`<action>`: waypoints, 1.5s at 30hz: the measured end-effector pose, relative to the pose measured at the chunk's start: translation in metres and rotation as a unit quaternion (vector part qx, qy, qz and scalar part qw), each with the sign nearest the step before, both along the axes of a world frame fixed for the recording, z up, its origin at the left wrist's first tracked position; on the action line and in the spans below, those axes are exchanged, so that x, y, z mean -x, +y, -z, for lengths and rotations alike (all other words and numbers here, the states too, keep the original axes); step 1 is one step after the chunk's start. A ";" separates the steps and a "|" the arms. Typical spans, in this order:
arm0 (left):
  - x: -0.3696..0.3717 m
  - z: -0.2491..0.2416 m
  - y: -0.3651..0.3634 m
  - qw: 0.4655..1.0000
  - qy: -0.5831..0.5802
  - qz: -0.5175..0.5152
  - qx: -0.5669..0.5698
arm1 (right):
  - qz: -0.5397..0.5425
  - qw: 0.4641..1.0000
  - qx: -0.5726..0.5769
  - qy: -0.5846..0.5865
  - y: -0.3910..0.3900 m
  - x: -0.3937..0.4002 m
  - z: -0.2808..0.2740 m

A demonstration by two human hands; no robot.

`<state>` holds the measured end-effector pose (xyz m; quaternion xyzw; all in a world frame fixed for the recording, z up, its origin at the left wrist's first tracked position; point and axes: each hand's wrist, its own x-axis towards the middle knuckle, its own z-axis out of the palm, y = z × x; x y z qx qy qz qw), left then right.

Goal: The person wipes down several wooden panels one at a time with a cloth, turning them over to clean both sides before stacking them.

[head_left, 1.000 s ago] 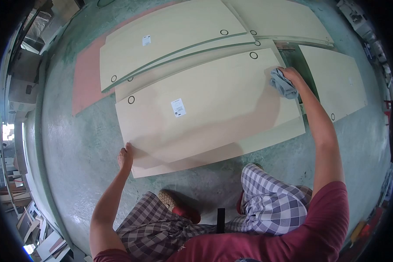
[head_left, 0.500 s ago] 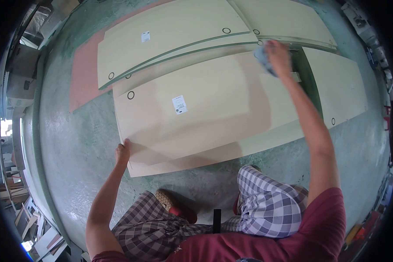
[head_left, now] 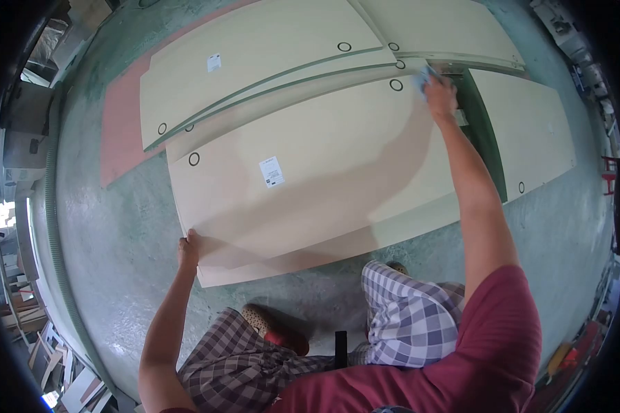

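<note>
A large pale cream panel [head_left: 331, 151] lies in front of me, with a white label [head_left: 271, 172] and black rings near its far corners. My left hand [head_left: 189, 248] is closed on its left edge, the thumb on top and the other fingers partly hidden. At the far right corner of the panel, my right hand [head_left: 442, 98] grips a light blue cloth [head_left: 424, 77] against the surface. Another panel [head_left: 420, 224] shows beneath the near edge of the first.
Beyond are stacked pale panels [head_left: 262, 51], with another panel [head_left: 455, 27] at the far right and one more [head_left: 523, 131] to the right. A pink sheet [head_left: 120, 131] lies under the far stack. A ribbed hose [head_left: 52, 199] and scrap boards [head_left: 65, 372] are on the left.
My right hand has moved slightly nearer with the cloth, uncovering the black ring at the panel's far right corner. My left hand stays on the edge. The view has shifted a little.
</note>
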<state>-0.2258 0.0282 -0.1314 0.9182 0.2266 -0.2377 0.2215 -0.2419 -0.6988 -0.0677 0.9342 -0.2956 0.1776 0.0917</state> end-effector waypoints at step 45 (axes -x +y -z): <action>-0.110 -0.063 0.072 0.985 -0.145 -0.095 0.001 | -0.173 0.978 -0.107 0.049 0.251 -0.130 0.046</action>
